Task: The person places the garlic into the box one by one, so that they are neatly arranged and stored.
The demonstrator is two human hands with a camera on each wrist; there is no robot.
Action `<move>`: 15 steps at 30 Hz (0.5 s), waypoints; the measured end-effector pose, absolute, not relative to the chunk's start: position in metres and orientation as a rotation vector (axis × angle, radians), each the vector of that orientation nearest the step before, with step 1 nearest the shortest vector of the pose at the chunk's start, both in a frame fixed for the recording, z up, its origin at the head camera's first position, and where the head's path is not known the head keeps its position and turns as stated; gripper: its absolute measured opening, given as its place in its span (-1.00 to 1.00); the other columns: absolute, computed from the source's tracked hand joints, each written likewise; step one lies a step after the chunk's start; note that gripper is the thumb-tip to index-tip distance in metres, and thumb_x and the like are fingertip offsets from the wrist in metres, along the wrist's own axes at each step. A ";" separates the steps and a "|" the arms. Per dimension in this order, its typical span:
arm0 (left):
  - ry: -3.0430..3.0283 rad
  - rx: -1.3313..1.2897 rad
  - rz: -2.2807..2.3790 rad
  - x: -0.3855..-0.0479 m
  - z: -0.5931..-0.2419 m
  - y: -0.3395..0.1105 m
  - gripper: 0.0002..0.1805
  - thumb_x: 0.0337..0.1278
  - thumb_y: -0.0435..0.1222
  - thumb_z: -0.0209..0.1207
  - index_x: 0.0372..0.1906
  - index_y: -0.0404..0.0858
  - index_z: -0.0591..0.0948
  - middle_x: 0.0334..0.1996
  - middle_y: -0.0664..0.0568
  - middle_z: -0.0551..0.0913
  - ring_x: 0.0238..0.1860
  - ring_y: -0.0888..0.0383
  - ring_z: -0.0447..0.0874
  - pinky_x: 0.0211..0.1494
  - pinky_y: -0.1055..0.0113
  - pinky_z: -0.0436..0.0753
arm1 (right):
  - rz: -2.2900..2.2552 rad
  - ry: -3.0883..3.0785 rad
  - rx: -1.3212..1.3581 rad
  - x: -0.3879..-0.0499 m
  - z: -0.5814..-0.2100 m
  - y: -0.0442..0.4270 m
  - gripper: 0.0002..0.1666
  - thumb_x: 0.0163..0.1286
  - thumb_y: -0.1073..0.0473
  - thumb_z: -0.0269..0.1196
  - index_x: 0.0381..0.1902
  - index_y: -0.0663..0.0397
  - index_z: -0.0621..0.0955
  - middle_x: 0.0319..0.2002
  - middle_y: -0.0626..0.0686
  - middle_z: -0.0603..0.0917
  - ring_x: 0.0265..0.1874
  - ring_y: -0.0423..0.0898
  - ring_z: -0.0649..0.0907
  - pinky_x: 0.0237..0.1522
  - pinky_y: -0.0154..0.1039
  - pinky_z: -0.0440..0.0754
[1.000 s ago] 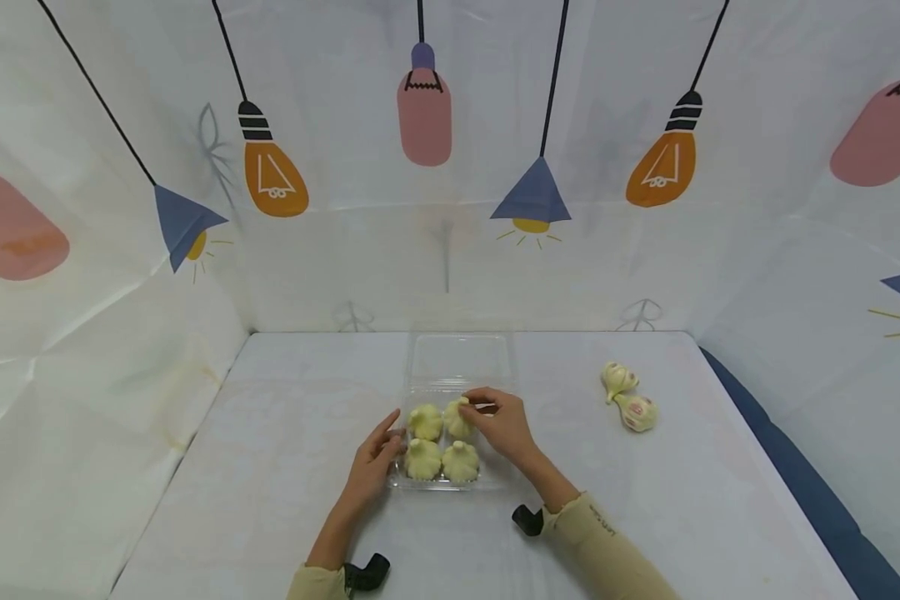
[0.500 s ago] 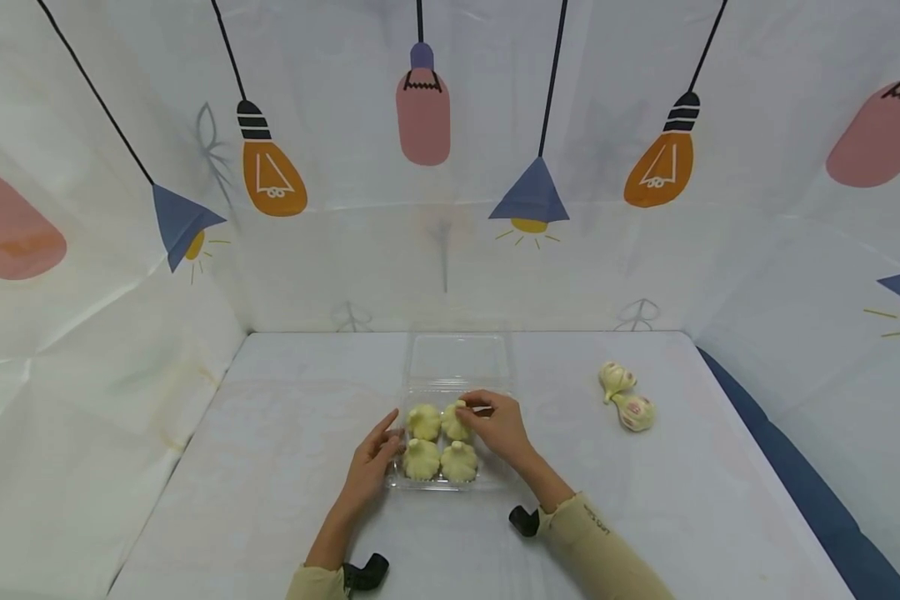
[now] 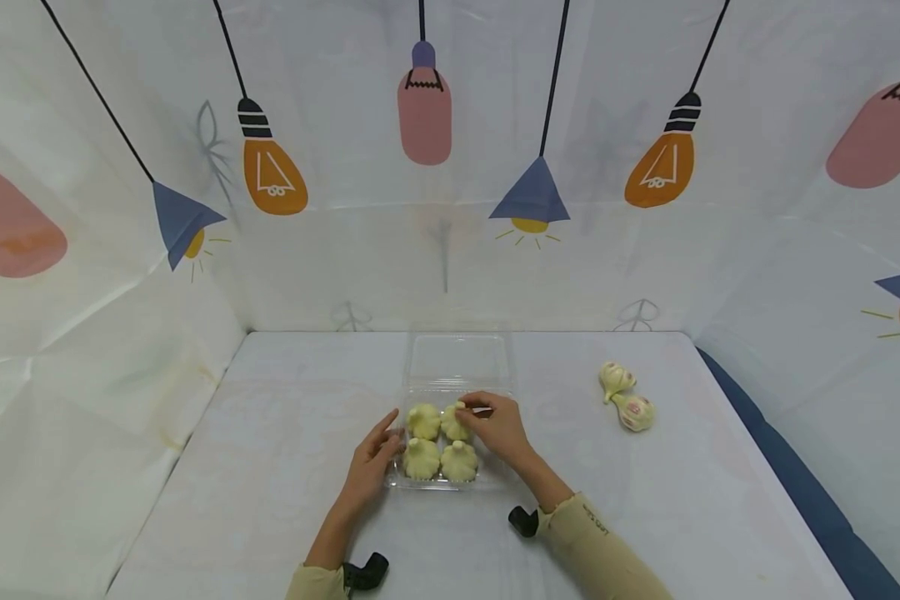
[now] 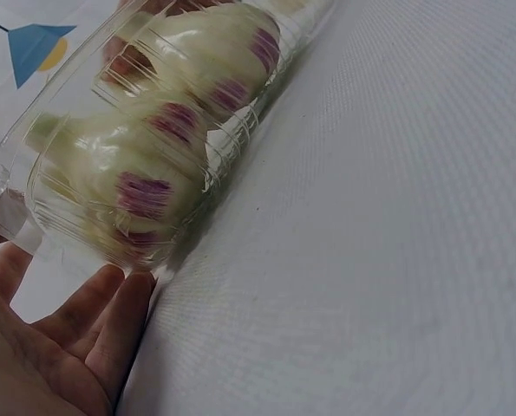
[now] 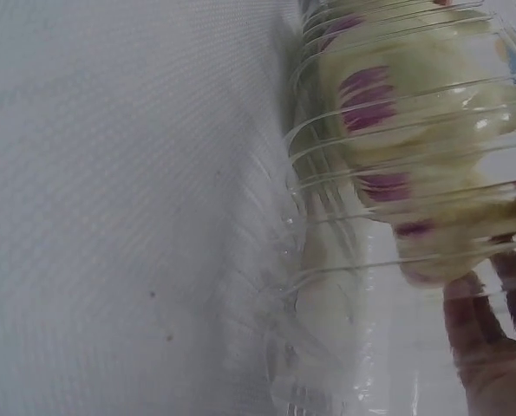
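Several pale garlic bulbs stand in two rows inside a clear plastic clamshell container (image 3: 435, 485), whose lid (image 3: 459, 358) is folded back away from me. At the far right corner of the container, my right hand (image 3: 501, 427) pinches the top of a garlic bulb (image 3: 452, 423) with thumb and forefinger. My left hand (image 3: 371, 462) touches the container's left side, its fingers extended. The left wrist view shows these fingertips (image 4: 136, 282) against the lower wall, below a bulb with purple patches (image 4: 140, 191). Similar purple patches mark a garlic bulb (image 5: 370, 100) through the ribbed wall in the right wrist view.
Two more garlic bulbs, one farther back (image 3: 618, 379) and one nearer (image 3: 636, 412), lie on the white table (image 3: 292, 392) to the right. A white sheet printed with lamps (image 3: 345, 267) hangs behind and along both sides.
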State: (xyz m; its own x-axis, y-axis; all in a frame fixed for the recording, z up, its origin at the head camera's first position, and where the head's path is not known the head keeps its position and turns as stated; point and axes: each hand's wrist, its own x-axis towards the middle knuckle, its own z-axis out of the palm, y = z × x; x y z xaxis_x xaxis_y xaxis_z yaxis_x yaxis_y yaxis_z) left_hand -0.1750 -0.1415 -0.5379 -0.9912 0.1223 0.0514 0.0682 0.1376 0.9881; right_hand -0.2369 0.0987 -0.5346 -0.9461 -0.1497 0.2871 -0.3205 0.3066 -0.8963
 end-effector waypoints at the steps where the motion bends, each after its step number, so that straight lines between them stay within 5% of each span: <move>1: 2.342 0.199 2.024 -0.175 -0.537 -0.141 -0.50 0.47 -0.39 -0.04 0.42 -0.42 0.26 0.08 -0.45 0.50 -0.02 -0.22 0.60 -0.01 0.07 0.57 | 1.713 -2.414 0.436 -0.237 -0.535 0.099 -0.82 0.20 0.25 0.42 -0.21 0.11 0.74 -0.26 -0.02 0.74 -0.22 -0.07 0.70 -0.22 -0.25 0.64; 15: 2.350 0.195 2.025 -0.172 -0.535 -0.140 -0.51 0.47 -0.38 -0.03 0.41 -0.39 0.29 0.07 -0.44 0.51 -0.02 -0.25 0.58 -0.02 0.18 0.57 | 1.763 -2.378 0.423 -0.237 -0.536 0.097 -0.81 0.17 0.34 0.42 -0.22 0.24 0.72 -0.27 0.12 0.74 -0.23 0.07 0.70 -0.24 -0.14 0.65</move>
